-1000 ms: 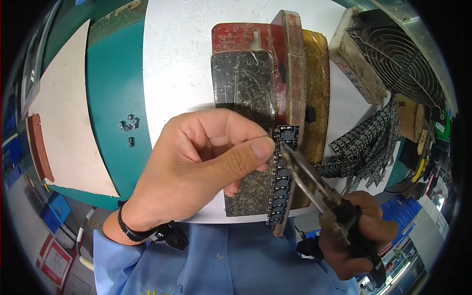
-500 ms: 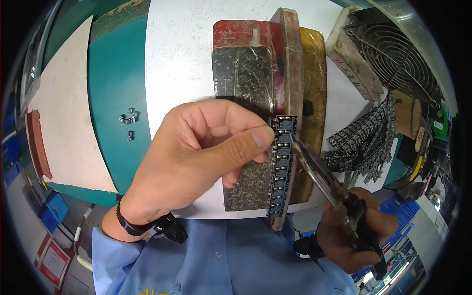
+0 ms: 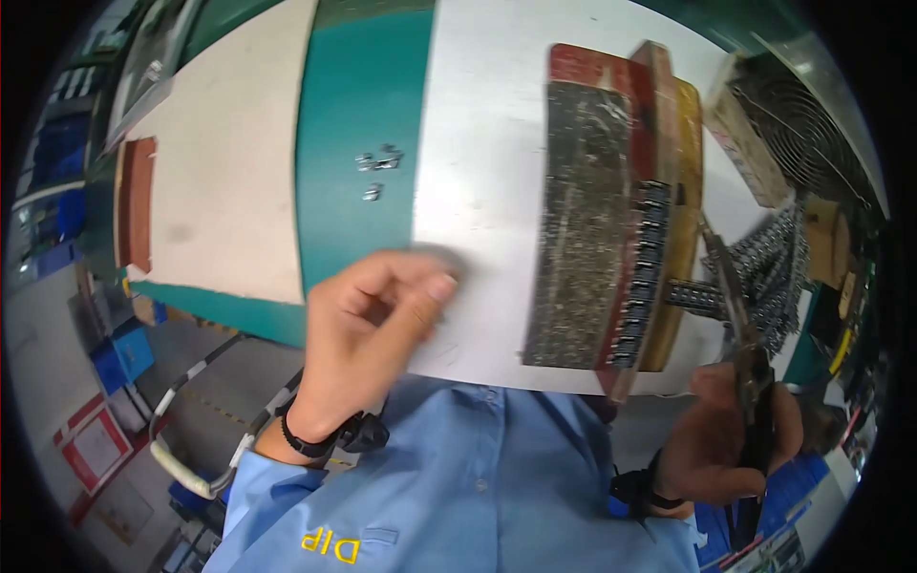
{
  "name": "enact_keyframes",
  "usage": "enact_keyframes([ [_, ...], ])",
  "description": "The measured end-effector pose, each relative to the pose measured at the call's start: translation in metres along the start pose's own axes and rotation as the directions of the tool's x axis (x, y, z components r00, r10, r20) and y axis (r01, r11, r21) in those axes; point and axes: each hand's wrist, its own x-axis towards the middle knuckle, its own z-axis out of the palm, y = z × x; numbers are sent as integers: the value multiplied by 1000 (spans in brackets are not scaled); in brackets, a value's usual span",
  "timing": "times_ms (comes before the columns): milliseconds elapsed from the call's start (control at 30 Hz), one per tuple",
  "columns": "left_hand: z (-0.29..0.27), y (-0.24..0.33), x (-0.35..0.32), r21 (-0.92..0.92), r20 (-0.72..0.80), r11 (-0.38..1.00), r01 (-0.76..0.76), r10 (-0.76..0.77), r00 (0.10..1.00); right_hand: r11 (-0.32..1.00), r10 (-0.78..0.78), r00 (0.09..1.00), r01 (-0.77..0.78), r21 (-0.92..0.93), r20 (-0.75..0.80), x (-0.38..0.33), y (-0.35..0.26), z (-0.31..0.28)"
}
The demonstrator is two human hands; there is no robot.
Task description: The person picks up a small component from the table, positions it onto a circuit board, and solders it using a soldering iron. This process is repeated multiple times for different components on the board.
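- Left hand (image 3: pixel 358 329): at the border of the green mat (image 3: pixel 353 86) and the white sheet (image 3: pixel 478 143), with curled fingers and thumb near the index finger; cannot tell whether pinching anything (tips too blurred).
- Right hand (image 3: pixel 712 444): wrapped around the dark handles of a long-nosed hand tool (image 3: pixel 747 336), with the tip pointing away from the body, near a heap of loose strips (image 3: pixel 776 277).
- Strip of circuit boards (image 3: pixel 641 286): lengthwise along the raised ridge of the fixture (image 3: pixel 585 220), between the dark slab and the amber side; well apart from the left hand.
- Handling, at a guess: light, thin, fairly stiff lengthwise, likely fragile at the joins and the tiny components. Best to take hold by the long edges or one end, without pressing on the components; perhaps a little slippery.
- Looks: black, narrow, ladder-like, with pale shiny spots repeating along the length.
- On the green mat: small silvery parts, loosely clustered.
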Motion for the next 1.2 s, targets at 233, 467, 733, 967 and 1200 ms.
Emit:
enact_keyframes([
  [233, -58, 16, -2, 476, -305, 851, -220, 394, 867, 993, -91, 996, 91, -81, -5, -10, -33, 6],
  [467, -65, 44, 11, 747, -42, 622, -234, 395, 918, 984, -165, 986, 166, -59, 21, 0, -54, 4],
  [733, -57, 49, 8, 559, -113, 800, -217, 332, 936, 971, -234, 970, 236, -33, 58, 19, -60, 9],
  [967, -12, 56, -29, -66, 119, 997, -40, 48, 992, 940, -223, 932, 127, 317, 286, 29, -64, 19],
  [1200, 36, 40, -44, -345, 397, 921, 184, -34, 917, 930, -86, 924, -60, 364, 371, 18, -60, 32],
])
